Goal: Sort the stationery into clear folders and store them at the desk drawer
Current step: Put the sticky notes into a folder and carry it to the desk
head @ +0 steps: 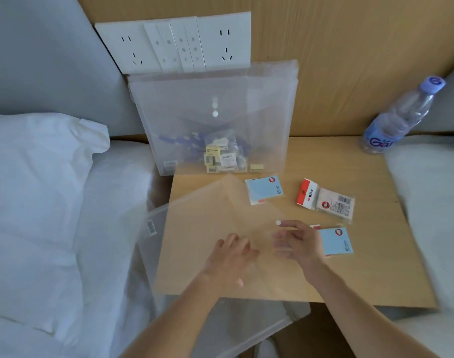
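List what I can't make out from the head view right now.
- Desk drawer: not in view, below the desk edge.
- Items in the upright folder: blurred by frosted plastic.
- Left hand: fingers hazy behind the flat folder.
- Print on the red-header packet: too small.
- Right hand: motion-blurred.

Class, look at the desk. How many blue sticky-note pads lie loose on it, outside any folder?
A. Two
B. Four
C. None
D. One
A: one blue pad lies near the middle of the desk, another blue pad beside the right hand; the white packet is no pad.
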Tool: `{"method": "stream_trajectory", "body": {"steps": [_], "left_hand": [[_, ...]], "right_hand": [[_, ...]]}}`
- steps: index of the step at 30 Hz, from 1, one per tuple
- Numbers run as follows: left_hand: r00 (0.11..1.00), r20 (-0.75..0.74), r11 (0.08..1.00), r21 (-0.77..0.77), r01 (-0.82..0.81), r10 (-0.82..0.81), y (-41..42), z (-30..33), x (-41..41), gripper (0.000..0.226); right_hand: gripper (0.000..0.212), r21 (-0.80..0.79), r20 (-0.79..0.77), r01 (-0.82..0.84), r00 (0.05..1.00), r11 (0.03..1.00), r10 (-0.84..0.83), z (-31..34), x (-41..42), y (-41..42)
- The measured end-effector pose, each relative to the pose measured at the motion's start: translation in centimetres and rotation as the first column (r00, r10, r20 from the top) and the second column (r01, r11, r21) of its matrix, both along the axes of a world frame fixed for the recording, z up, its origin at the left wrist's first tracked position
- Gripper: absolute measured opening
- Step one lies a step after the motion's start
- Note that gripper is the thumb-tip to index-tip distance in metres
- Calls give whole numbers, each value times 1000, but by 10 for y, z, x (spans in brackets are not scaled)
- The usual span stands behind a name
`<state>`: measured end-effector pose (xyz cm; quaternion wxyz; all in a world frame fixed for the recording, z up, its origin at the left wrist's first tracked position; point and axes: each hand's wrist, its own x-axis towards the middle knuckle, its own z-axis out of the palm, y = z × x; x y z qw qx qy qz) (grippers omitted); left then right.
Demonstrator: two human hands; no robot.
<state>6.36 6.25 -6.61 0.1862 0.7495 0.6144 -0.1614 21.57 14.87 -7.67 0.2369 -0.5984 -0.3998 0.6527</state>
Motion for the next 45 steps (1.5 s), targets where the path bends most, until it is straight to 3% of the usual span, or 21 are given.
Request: {"method": "stream_trajectory", "body": {"steps": [4,10,14,17,20,23,25,27,30,32,34,42,45], "left_hand": [[996,-43,990,121,-72,78,0,15,-5,73],[963,-129,969,108,-222,235,-8,43,-14,66],[929,39,900,236,-366,368,-7,58,-34,58],[942,157,874,353,-335,297,-2,65,-53,67],[957,152,849,442,-290,247,0,72,-65,70],[960,120,818,503,-280,254,-1,71,-69,72],[963,87,809,526,-263,257,-3,67,-70,73],[962,73,801,539,-261,264,-3,61,-68,73],[959,49,807,531,-260,277,-2,51,-64,75],[959,34,821,509,-259,282,-2,43,-61,75],[961,26,828,502,-250,274,0,39,-57,76],[972,18,835,509,-211,234,11,30,-44,78],[971,15,841,497,-213,237,13,28,-40,80]], "right_hand": [[17,12,-20,9,1000,1000,-9,6,-1,5],[19,26,-63,50,997,998,-48,17,-2,11],[24,41,-99,148,985,988,-143,22,-5,15],[24,48,-136,202,972,978,-193,27,-8,19],[22,65,-139,183,975,981,-173,30,-9,20],[19,124,-54,178,984,976,-173,27,-1,23],[21,227,112,148,978,963,-176,20,13,25],[25,307,327,15,937,952,-120,15,33,26],[33,294,521,-314,844,903,124,7,59,26],[41,211,650,-529,704,822,287,1,68,26],[49,142,754,-637,565,757,334,-3,74,26],[61,35,905,-703,324,710,276,-5,84,29],[53,-12,891,-668,330,744,311,-2,85,29]]}}
